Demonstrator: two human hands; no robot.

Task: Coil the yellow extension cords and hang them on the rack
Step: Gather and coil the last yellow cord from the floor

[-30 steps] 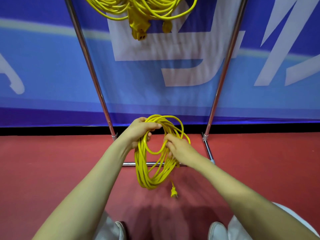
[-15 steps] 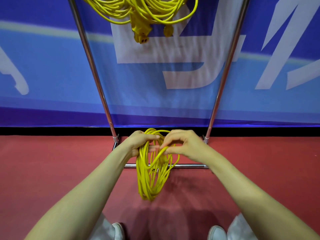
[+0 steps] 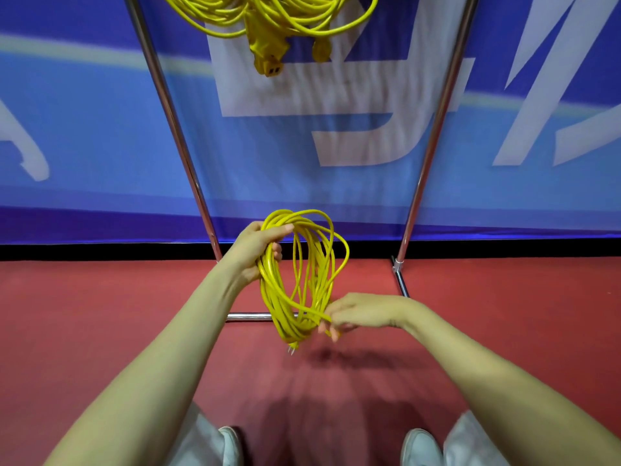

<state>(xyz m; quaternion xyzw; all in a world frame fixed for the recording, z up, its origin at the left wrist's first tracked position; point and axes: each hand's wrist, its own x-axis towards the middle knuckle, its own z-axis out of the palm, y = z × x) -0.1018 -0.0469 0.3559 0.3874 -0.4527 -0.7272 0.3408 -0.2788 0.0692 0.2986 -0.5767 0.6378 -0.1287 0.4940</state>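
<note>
White shoes (image 3: 420, 445) and pale trouser legs at the bottom edge, on a matte red floor (image 3: 100, 314). Right hand (image 3: 356, 314), motion-blurred, now sits low. Half a second ago it was up at the coil's top against the left hand, and it has dropped to the coil's lower right, where its fingertips pinch a loose strand. The coiled yellow extension cord (image 3: 295, 280) hangs in the air between the hands, in front of the rack's base bar and clear of the floor. It is smooth round rubbery cable in a long oval of many loops, more spread than before, with strands fanned apart on the right side. A pronged plug (image 3: 293, 348) pokes out under the coil's bottom, blurred. Left hand (image 3: 258, 250) is up and further out, fingers and thumb wrapped round the coil's upper left bundle. Rack (image 3: 433, 136) is shiny chrome tubing with two slanted uprights and a floor bar. Behind it is a blue banner (image 3: 84, 129) with white shapes. Hung yellow cords (image 3: 268, 15) loop at the top edge between the uprights, and a blocky socket end (image 3: 268, 62) dangles below them.
</note>
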